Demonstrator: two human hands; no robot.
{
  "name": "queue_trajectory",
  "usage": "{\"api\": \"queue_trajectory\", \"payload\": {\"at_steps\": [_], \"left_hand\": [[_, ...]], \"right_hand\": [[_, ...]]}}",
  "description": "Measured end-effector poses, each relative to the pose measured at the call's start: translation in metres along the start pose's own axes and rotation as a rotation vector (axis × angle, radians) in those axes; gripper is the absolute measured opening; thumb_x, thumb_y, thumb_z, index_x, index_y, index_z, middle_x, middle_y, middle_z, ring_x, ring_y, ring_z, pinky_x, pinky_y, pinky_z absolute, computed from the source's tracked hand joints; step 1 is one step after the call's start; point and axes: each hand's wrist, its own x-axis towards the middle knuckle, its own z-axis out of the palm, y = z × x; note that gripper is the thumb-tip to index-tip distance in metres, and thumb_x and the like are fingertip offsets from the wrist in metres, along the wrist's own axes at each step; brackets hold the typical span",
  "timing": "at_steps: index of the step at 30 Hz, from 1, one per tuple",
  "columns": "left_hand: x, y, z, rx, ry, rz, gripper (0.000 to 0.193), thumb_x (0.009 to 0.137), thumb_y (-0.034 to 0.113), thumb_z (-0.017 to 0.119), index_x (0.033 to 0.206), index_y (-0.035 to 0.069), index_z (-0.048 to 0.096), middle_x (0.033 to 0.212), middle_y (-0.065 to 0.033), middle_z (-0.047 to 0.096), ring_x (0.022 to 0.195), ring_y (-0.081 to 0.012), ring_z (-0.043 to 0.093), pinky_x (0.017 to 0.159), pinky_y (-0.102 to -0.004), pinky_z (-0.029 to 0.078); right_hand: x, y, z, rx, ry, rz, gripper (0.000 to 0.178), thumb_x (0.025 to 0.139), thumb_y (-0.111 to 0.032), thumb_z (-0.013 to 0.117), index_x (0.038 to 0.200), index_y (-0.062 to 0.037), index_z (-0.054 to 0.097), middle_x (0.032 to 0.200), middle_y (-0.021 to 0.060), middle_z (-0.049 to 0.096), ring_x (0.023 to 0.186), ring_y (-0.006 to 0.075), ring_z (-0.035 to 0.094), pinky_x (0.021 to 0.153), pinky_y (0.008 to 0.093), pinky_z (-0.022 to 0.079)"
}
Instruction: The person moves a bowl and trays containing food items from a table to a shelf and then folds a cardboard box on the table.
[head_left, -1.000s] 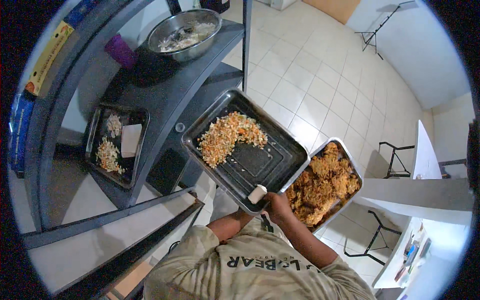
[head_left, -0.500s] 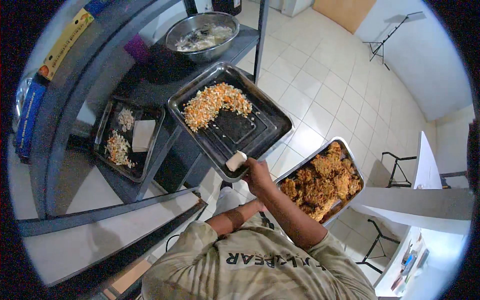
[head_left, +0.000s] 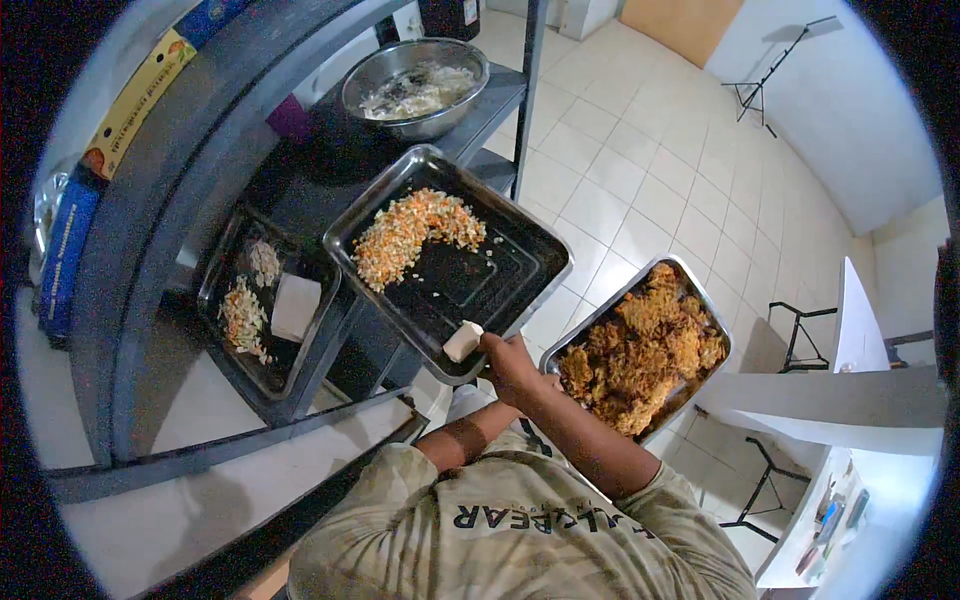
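My right hand [head_left: 512, 366] grips the near rim of a dark baking tray [head_left: 500, 268], pinching a small white block [head_left: 462, 341] against that rim. Chopped orange and white vegetables [head_left: 412, 232] lie in an arc at the tray's far end. The tray is held level beside a dark metal shelf rack [head_left: 165, 290], its far corner over a shelf. Close to my right forearm is a second metal tray [head_left: 688, 275] heaped with golden fried pieces [head_left: 640, 350]. My left forearm [head_left: 462, 440] comes up under the right one, and its hand is hidden.
A steel bowl [head_left: 415, 85] with pale scraps sits on the rack's upper shelf. A lower tray [head_left: 225, 262] holds chopped bits and a white piece. Yellow [head_left: 130, 100] and blue [head_left: 65, 250] boxes stand at the left. White tiled floor [head_left: 640, 160] lies beyond, with a white table [head_left: 830, 400] at the right.
The dark tray and my right hand have moved up and left toward the rack. The tray of fried pieces has stayed beside my forearm.
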Motion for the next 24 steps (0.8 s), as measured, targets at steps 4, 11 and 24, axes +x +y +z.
{"api": "queue_trajectory", "payload": {"at_steps": [4, 11, 24], "left_hand": [[0.002, 0.011, -0.002, 0.007, -0.012, -0.012, 0.035, 0.070, 0.011, 0.045, 0.103, -0.001, 0.047, 0.096, -0.0109, 0.053, 0.086, -0.0233, 0.052, 0.077, -0.0364, 0.042], [0.010, 0.028, -0.009, 0.011, -0.034, -0.021, 0.035, 0.069, 0.010, 0.045, 0.102, -0.001, 0.047, 0.096, -0.0108, 0.053, 0.086, -0.0234, 0.052, 0.077, -0.0364, 0.042], [0.064, 0.060, -0.002, 0.063, -0.074, -0.069, 0.035, 0.069, 0.010, 0.044, 0.102, -0.001, 0.047, 0.095, -0.0107, 0.053, 0.086, -0.0236, 0.052, 0.077, -0.0363, 0.042]], "right_hand": [[0.012, 0.002, 0.008, -0.001, -0.024, 0.056, 0.041, 0.073, -0.011, 0.043, 0.112, -0.0032, 0.034, 0.093, 0.0137, 0.050, 0.084, 0.0265, 0.053, 0.061, 0.0386, 0.050], [0.055, -0.013, 0.025, -0.049, -0.139, 0.127, 0.037, 0.070, -0.011, 0.043, 0.105, 0.0014, 0.038, 0.094, 0.0149, 0.051, 0.086, 0.0272, 0.052, 0.066, 0.0404, 0.047], [0.157, -0.039, 0.077, -0.191, -0.189, -0.136, 0.048, 0.077, -0.020, 0.054, 0.111, -0.0045, 0.024, 0.085, 0.0102, 0.048, 0.064, 0.0156, 0.050, 0.051, 0.0266, 0.044]]}}
